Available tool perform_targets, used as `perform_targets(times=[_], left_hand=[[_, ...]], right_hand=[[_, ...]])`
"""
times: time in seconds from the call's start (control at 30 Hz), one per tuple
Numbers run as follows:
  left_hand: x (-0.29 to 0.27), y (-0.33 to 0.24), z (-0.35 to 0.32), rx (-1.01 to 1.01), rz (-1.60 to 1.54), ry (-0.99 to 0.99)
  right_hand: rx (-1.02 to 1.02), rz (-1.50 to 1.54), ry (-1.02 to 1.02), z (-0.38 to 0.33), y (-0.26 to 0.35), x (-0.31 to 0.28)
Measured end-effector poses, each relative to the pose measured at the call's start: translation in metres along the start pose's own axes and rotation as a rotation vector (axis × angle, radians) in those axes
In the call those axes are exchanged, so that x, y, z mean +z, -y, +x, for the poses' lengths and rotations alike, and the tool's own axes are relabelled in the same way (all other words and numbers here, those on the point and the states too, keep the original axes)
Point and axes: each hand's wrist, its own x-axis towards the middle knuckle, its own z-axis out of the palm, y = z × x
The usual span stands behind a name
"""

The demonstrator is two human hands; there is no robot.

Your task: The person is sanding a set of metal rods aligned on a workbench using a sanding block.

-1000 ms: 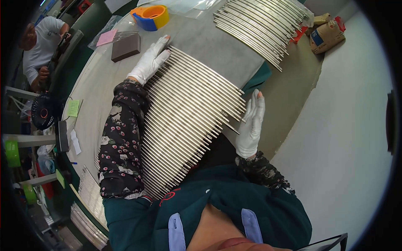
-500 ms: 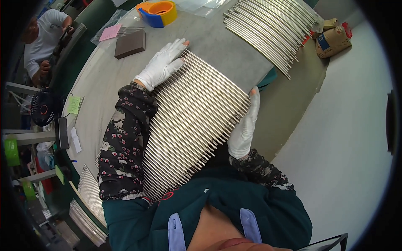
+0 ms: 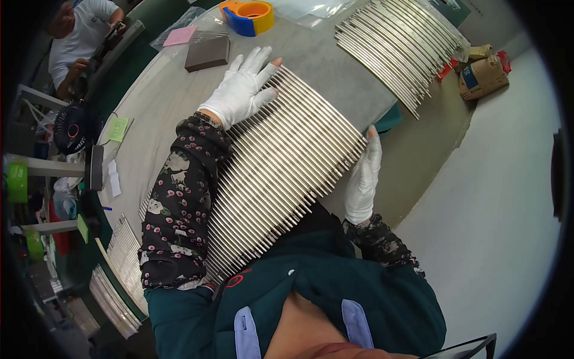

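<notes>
A broad row of thin, shiny metal rods (image 3: 287, 161) lies side by side on the grey table (image 3: 323, 75), reaching back to my chest. My left hand (image 3: 242, 93), in a white glove with bare fingertips showing, is open. Its fingers are spread at the left ends of the farthest rods, touching them. At the right ends, my right hand (image 3: 363, 182), gloved the same way, is stretched out flat along the row, with a bare fingertip at the far right corner. Part of its fingers is hidden from view.
Another batch of rods (image 3: 397, 51) lies at the far right of the table. Far left are an orange and blue tape dispenser (image 3: 248, 18), a dark brown block (image 3: 207, 54) and a pink note (image 3: 180, 36). Beyond the left edge, a black fan (image 3: 73, 127) and a person (image 3: 84, 42) at work.
The view has shifted slightly, so most things sit a little farther right. My left fingers have spread wider. My right hand stays along the rods' right ends.
</notes>
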Motion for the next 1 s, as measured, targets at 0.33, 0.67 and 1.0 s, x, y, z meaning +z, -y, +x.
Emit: perform_targets(times=[0.33,0.67,1.0], left_hand=[[-0.022,-0.059,-0.195,-0.214,0.02,0.053],[-0.011,-0.068,-0.216,-0.273,0.132,-0.001],[-0.017,-0.069,-0.213,-0.314,0.162,0.055]], right_hand=[[-0.634,-1.099,0.389,0.052,0.033,-0.042],[-0.176,-1.055,0.582,0.167,0.024,0.002],[-0.668,-1.41,0.574,0.172,0.004,0.001]])
